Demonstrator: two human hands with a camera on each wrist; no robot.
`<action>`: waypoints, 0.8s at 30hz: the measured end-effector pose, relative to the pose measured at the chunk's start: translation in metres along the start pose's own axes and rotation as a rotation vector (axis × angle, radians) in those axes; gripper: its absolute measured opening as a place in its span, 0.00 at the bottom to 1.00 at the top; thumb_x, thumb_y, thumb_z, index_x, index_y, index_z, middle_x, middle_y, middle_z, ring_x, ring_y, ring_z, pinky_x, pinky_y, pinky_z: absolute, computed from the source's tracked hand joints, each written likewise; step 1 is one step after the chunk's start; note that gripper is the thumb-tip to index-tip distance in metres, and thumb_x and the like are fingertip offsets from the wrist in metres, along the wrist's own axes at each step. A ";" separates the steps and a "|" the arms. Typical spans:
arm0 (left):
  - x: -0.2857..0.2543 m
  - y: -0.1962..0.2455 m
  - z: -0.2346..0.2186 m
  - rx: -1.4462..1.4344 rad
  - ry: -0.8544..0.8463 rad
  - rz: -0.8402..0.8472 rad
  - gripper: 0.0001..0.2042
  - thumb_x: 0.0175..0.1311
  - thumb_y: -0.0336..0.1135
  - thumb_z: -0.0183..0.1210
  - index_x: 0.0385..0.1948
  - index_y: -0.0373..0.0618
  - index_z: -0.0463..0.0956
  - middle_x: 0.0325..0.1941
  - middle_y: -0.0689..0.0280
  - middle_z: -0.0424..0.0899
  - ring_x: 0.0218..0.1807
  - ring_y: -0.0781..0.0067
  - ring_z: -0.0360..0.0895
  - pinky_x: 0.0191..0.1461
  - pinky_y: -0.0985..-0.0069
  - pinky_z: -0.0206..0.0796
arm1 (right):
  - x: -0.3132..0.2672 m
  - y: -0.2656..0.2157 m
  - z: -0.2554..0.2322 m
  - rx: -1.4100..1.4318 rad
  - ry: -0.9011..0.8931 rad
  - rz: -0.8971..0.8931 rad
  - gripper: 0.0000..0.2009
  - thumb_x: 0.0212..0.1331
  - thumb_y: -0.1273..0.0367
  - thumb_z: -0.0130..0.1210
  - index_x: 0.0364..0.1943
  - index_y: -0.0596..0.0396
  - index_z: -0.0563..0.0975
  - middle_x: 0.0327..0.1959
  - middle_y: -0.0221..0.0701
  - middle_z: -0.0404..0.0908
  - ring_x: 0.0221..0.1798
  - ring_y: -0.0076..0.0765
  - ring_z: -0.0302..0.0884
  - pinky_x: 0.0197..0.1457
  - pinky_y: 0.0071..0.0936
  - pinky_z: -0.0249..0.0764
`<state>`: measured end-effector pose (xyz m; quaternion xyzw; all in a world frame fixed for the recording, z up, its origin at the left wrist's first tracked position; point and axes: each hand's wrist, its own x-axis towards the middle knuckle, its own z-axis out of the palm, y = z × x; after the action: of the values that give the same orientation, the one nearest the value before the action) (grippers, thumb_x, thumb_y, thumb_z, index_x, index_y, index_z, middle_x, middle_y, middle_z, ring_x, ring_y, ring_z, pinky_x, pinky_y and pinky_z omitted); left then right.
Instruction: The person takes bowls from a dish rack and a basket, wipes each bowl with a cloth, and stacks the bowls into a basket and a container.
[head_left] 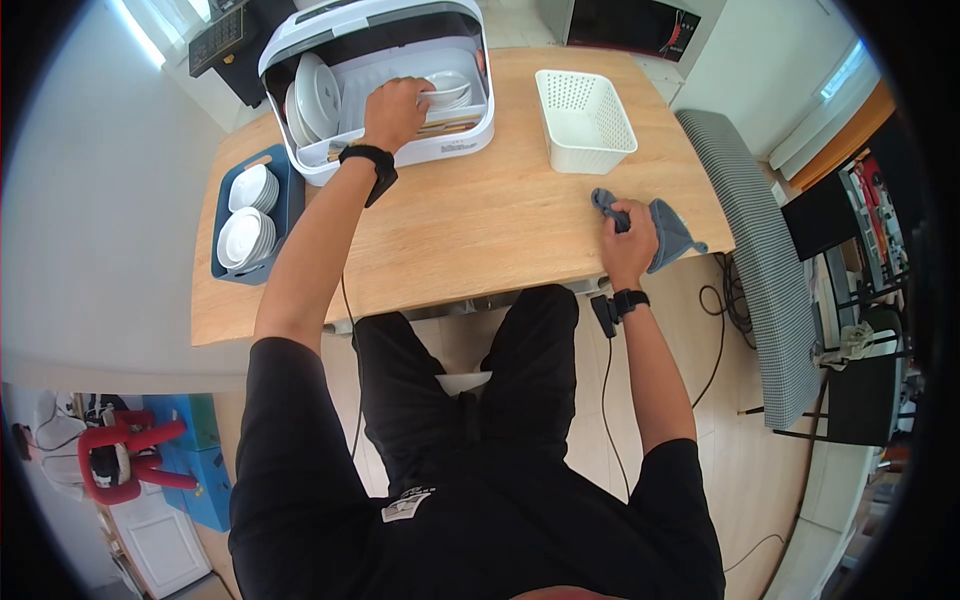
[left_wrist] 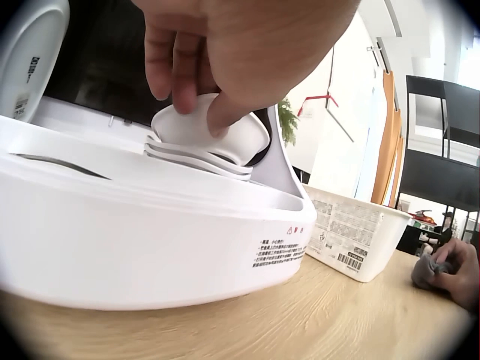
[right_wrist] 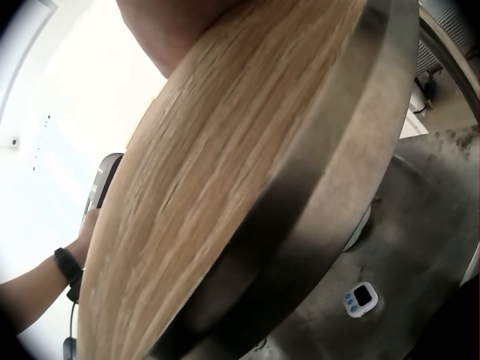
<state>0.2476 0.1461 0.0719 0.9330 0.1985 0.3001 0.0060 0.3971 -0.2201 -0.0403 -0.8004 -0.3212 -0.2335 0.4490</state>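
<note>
My left hand reaches into a white dish sterilizer with its lid raised. Thumb and fingers pinch the rim of a small white dish, which is tilted over a stack of similar dishes. Large white plates stand upright on the sterilizer's left side, and chopsticks lie in its front trough. At the table's right front edge, my right hand grips a grey cloth that spreads out on both sides of the fingers. The right wrist view shows only part of that hand.
A white perforated basket stands on the wooden table, right of the sterilizer. On the left, a blue tray holds stacked white bowls. A cable hangs over the front edge. A padded bench stands on the right.
</note>
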 end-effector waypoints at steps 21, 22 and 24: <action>-0.250 0.046 -0.024 -1.586 0.348 -0.814 0.12 0.68 0.34 0.66 0.47 0.37 0.82 0.32 0.72 0.84 0.28 0.89 0.73 0.35 0.88 0.66 | 0.000 -0.010 -0.003 -0.077 -0.019 -0.021 0.10 0.49 0.79 0.61 0.36 0.52 0.79 0.39 0.35 0.83 0.42 0.49 0.82 0.47 0.36 0.76; -0.252 0.045 -0.025 -1.574 0.340 -0.822 0.12 0.68 0.35 0.66 0.47 0.37 0.82 0.32 0.72 0.84 0.28 0.89 0.73 0.34 0.88 0.66 | 0.000 -0.009 -0.002 -0.076 -0.021 -0.033 0.10 0.49 0.79 0.61 0.37 0.52 0.79 0.39 0.35 0.83 0.42 0.50 0.82 0.47 0.37 0.75; -0.256 0.043 -0.025 -1.565 0.350 -0.827 0.13 0.68 0.35 0.66 0.47 0.37 0.82 0.31 0.72 0.84 0.28 0.89 0.73 0.34 0.88 0.66 | 0.000 -0.006 -0.001 -0.078 -0.028 -0.049 0.10 0.49 0.79 0.61 0.37 0.52 0.79 0.39 0.35 0.83 0.42 0.50 0.82 0.47 0.37 0.75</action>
<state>0.0596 0.0084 -0.0444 0.4575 0.2553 0.4609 0.7163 0.3926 -0.2188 -0.0360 -0.8124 -0.3375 -0.2455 0.4073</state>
